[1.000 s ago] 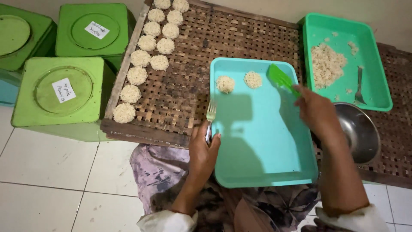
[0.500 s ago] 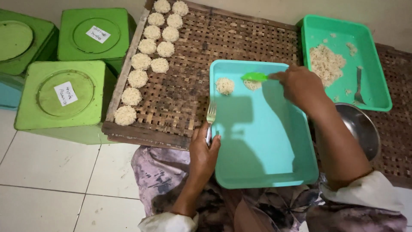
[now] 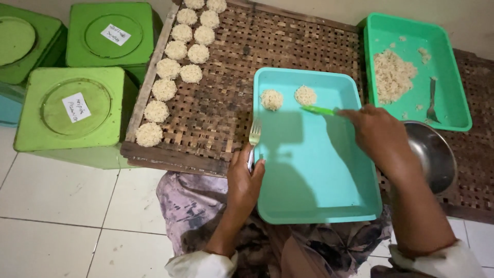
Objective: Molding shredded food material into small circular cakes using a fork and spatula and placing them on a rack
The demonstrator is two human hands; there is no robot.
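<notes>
My left hand (image 3: 245,180) grips a metal fork (image 3: 253,138) at the left rim of a turquoise tray (image 3: 314,175), tines pointing away from me. My right hand (image 3: 378,135) holds a green spoon (image 3: 319,110) low over the tray, its tip just below the right one of two round rice cakes (image 3: 305,95) lying at the tray's far end. The other cake (image 3: 271,99) lies to the left of it.
Several round rice cakes (image 3: 164,88) lie in two rows on a woven bamboo rack (image 3: 221,103). A green tray (image 3: 447,77) at the far right holds loose cooked rice (image 3: 392,72) and a spoon. A steel bowl (image 3: 432,154) sits beside my right forearm. Green lidded tins (image 3: 72,110) stand at left.
My right hand swung left with the green spoon, from beside the tray's right edge down to the right rice cake. My left hand and the fork stayed put.
</notes>
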